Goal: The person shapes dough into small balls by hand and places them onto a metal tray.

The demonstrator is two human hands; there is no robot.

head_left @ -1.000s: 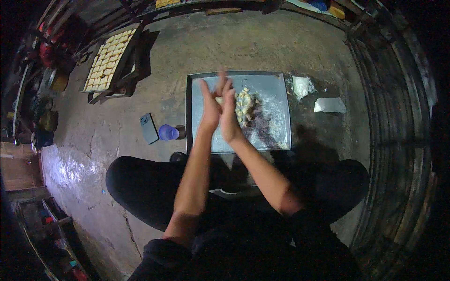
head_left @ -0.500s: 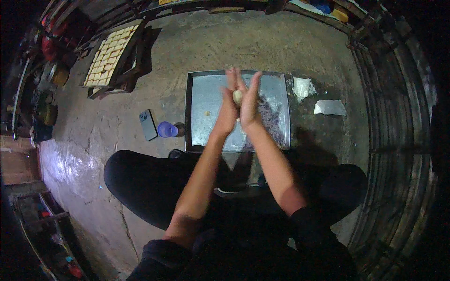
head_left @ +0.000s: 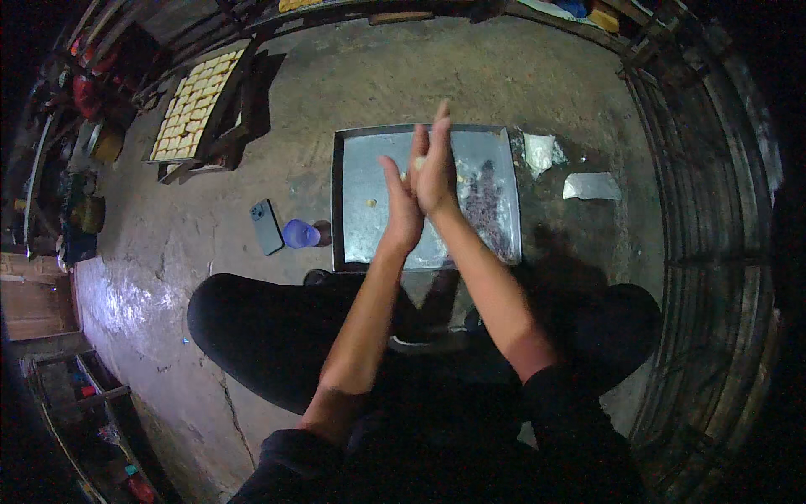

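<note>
Above a shallow metal tray (head_left: 367, 155), my two hands are pressed palm to palm with a pale dough ball (head_left: 421, 162) between them. Most of the dough is hidden, with a little of it showing among the fingers. My left hand (head_left: 405, 210) has its fingers stretched away from me and its thumb apart. Across it lies my right hand (head_left: 437, 172), fingers straight and slightly blurred. On the tray's left half sits a small dough bit (head_left: 371, 203). White flour dusts the tray, mostly at its right and near side.
Left of the tray are a purple cup (head_left: 300, 234) and a phone (head_left: 267, 227). At the far left, a raised tray (head_left: 197, 105) carries rows of pale dough pieces. An open bag of white powder (head_left: 540, 154) and a white packet (head_left: 592, 186) lie to the right. Wooden slats line the right side.
My hands have slid against each other: the right has tilted leftward across the left palm. The dough ball, more exposed before, is now mostly covered.
</note>
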